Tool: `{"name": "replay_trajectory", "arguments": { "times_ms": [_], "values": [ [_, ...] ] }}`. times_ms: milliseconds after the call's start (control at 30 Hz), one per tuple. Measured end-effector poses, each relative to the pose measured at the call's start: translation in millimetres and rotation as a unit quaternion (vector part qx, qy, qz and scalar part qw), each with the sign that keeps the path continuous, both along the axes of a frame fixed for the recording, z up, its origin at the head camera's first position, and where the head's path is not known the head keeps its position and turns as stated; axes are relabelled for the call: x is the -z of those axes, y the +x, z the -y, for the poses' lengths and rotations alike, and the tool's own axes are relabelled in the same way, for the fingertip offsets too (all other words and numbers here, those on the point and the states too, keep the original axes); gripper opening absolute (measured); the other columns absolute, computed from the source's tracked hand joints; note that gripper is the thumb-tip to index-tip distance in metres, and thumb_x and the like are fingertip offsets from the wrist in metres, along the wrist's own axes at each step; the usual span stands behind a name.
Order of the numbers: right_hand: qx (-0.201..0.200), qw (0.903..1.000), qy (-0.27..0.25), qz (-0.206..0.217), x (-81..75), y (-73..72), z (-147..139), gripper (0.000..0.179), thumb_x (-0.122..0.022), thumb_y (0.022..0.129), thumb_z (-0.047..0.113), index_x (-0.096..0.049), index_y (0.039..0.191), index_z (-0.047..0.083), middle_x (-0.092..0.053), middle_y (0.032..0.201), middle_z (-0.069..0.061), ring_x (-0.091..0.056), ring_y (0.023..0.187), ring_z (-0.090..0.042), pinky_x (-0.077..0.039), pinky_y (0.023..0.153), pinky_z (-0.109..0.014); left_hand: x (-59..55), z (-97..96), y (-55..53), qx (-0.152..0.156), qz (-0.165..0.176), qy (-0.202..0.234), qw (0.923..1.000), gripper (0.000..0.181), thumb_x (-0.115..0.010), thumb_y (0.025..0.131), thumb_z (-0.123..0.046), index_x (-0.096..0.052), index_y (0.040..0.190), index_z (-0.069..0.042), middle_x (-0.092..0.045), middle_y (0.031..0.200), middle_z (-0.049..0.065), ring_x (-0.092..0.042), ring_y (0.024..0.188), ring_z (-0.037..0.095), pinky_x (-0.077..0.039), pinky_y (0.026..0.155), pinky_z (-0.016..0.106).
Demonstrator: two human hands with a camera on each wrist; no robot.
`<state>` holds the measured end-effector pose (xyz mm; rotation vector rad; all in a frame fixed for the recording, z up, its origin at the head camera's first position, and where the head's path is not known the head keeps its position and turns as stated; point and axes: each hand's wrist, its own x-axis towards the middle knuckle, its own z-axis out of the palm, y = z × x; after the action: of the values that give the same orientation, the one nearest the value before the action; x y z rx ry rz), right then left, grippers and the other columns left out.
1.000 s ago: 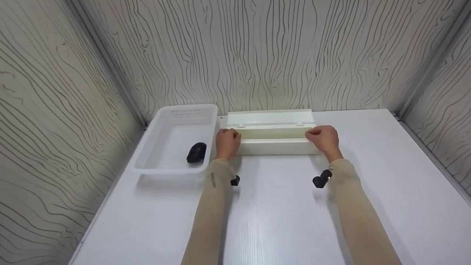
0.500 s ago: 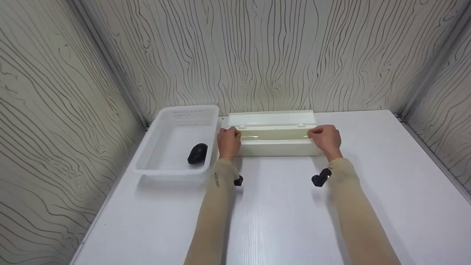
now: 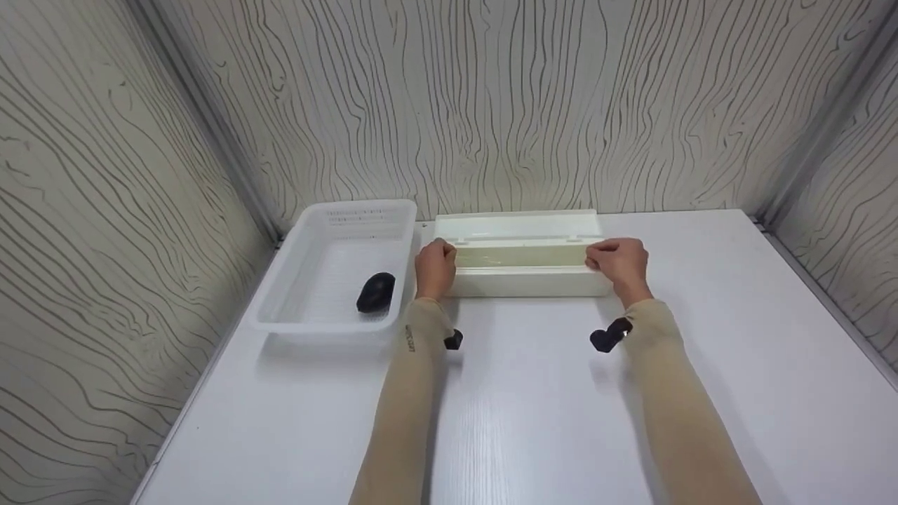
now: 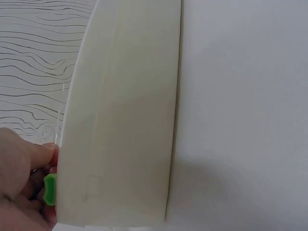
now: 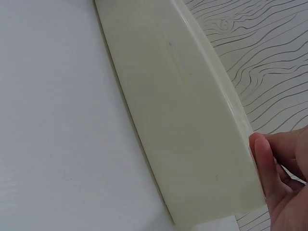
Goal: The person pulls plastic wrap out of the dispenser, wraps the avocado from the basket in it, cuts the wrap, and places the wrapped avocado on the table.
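Note:
A long cream box (image 3: 530, 283) with its lid (image 3: 515, 226) hinged back lies near the rear wall. Clear, shiny plastic film (image 3: 494, 259) stretches over its opening between the two hands. My left hand (image 3: 435, 268) pinches the film's left end by the front rim; in the left wrist view a small green piece (image 4: 50, 189) shows between the fingers and the box wall. At the other end my right hand (image 3: 623, 265) has thumb and finger pinched together on the film, right at the rim. The inside of the box is partly hidden by the film.
Left of the box stands a white plastic basket (image 3: 263, 308) with a black computer mouse (image 3: 376, 292) in it. Patterned wall panels (image 3: 519, 105) close off the back and sides of the white table (image 3: 519, 407). Black wrist cameras (image 3: 609, 337) hang from the sleeves.
Both hands stay at the box ends with only slight shifts. The glare on the film between them has changed, and the left hand has turned a little.

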<state>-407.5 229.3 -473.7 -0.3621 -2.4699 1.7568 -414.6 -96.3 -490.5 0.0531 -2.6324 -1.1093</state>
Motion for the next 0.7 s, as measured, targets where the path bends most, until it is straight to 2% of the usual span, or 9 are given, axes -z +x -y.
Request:
{"name": "replay_trajectory", "arguments": {
  "times_ms": [167,300,533,700],
  "values": [
    [0.027,0.9996,-0.004,0.011,-2.1,-1.3,2.8,0.026,-0.071,0.094,0.008,-0.074,0.116,-0.005,-0.068,0.069,0.012,-0.067,0.065,0.001,-0.055,0.063,-0.012,-1.0,0.5,0.3,0.010,0.012,0.042,0.9990,0.011,-0.058,0.105,-0.008,-0.068,0.106,-0.003,-0.070,0.103,0.011,-0.066,0.097,0.024,-0.056,0.090,0.039],
    [0.038,0.9992,-0.003,0.015,-3.5,-3.0,4.0,0.026,-0.071,0.095,0.010,-0.074,0.118,-0.004,-0.067,0.070,0.013,-0.067,0.066,0.002,-0.054,0.064,-0.011,-1.1,0.5,-2.3,0.008,0.009,0.054,0.9985,0.010,-0.058,0.105,-0.007,-0.067,0.106,-0.003,-0.070,0.103,0.010,-0.063,0.094,0.021,-0.056,0.087,0.037],
    [0.054,0.9970,-0.054,-0.001,-1.0,-4.8,6.9,0.029,-0.073,0.094,0.010,-0.074,0.119,-0.004,-0.067,0.066,0.017,-0.067,0.065,0.004,-0.055,0.068,-0.011,0.2,2.2,-8.2,0.006,-0.012,0.075,0.9971,0.010,-0.058,0.105,-0.007,-0.066,0.107,-0.002,-0.069,0.103,0.011,-0.061,0.090,0.019,-0.055,0.084,0.035],
    [0.058,0.9939,-0.094,-0.005,1.1,-4.8,7.0,0.029,-0.073,0.095,0.010,-0.072,0.121,-0.004,-0.068,0.072,0.014,-0.068,0.070,0.002,-0.057,0.073,-0.013,-0.8,2.0,-9.3,0.008,-0.015,0.082,0.9965,0.011,-0.058,0.105,-0.008,-0.067,0.109,-0.002,-0.070,0.106,0.012,-0.063,0.092,0.020,-0.056,0.084,0.034]
  ]
}}
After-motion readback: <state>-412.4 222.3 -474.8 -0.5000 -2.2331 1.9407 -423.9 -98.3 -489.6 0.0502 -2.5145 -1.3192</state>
